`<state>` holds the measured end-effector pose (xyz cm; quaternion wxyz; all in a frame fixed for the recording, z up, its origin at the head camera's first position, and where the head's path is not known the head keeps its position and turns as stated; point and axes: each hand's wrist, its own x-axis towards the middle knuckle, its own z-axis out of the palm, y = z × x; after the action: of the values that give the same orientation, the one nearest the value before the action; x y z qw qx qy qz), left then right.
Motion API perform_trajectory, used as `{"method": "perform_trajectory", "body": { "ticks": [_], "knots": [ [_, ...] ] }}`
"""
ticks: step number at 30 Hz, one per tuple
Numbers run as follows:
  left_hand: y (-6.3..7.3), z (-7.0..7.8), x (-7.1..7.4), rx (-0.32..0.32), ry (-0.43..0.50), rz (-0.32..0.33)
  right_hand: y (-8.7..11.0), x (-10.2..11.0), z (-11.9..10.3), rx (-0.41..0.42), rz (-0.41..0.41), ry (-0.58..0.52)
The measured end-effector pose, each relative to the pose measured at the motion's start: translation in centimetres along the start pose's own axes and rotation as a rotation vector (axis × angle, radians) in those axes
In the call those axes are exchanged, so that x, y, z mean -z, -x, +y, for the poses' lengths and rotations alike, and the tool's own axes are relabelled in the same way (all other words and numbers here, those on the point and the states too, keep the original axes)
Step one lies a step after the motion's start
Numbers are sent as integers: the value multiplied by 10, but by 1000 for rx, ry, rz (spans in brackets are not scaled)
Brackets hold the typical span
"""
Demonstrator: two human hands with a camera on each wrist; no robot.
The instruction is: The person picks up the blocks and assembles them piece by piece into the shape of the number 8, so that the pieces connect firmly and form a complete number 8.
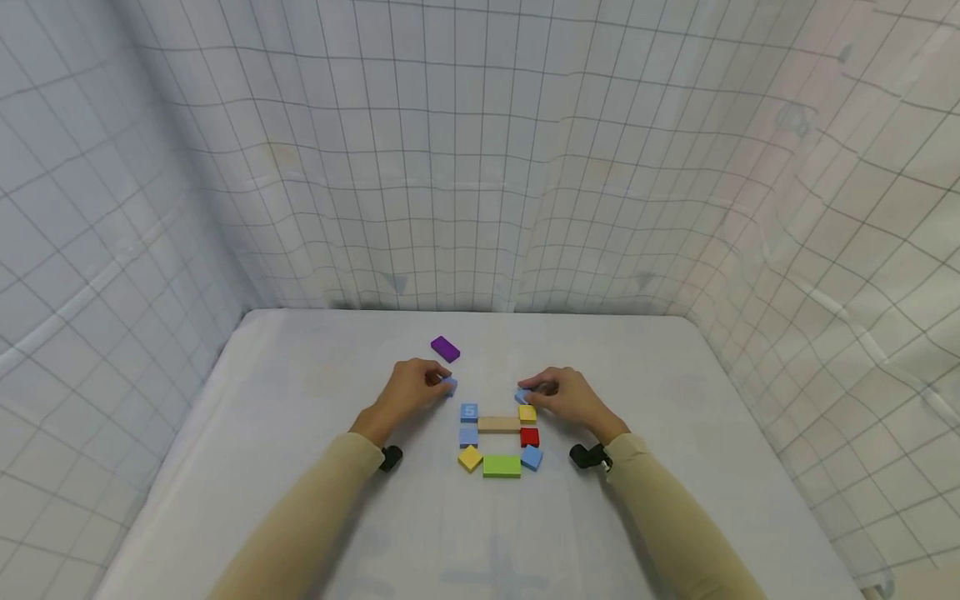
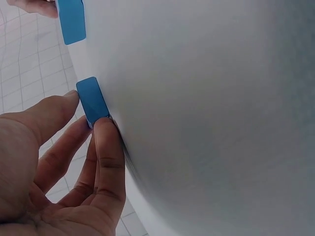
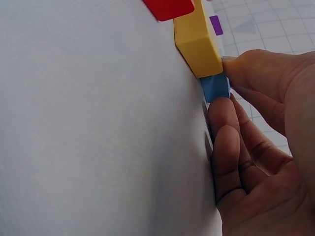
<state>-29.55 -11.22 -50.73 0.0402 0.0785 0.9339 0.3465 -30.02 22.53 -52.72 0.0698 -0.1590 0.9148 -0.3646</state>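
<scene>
My left hand (image 1: 411, 388) pinches a small blue block (image 2: 92, 101) between thumb and fingertips, low at the white tabletop, left of the block arrangement. On the other side, my right hand (image 1: 564, 395) pinches another blue block (image 3: 215, 87) just behind a yellow block (image 1: 527, 414). Between and nearer me lies the arrangement: a blue block with a 5 (image 1: 469, 412), a plain wooden bar (image 1: 498, 425), a second blue block (image 1: 468, 437) and a red block (image 1: 529, 437). Along its near side are a tilted yellow block (image 1: 470, 459), a green bar (image 1: 502, 467) and a tilted blue block (image 1: 532, 457).
A purple bar (image 1: 446, 349) lies beyond my left hand, toward the back of the table (image 1: 315, 333). White gridded curtains (image 1: 480, 192) hang behind the table and along both sides. Dark wrist devices (image 1: 588, 456) sit at both cuffs.
</scene>
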Motion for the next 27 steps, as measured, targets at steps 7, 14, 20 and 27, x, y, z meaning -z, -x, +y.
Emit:
{"method": "perform_trajectory", "body": {
  "ticks": [7, 14, 20, 27],
  "knots": [
    [-12, -11, -9, -60, 19, 1, 0, 2, -1, 6, -7, -3],
    [-18, -14, -17, -90, 16, 0, 1, 3, 1, 16, -17, -17],
    [-8, 5, -12, -55, 40, -17, 1, 3, 1, 13, -20, -18],
    [-15, -5, -21, -131, 40, -8, 1, 3, 0, 14, -17, -19]
  ]
}}
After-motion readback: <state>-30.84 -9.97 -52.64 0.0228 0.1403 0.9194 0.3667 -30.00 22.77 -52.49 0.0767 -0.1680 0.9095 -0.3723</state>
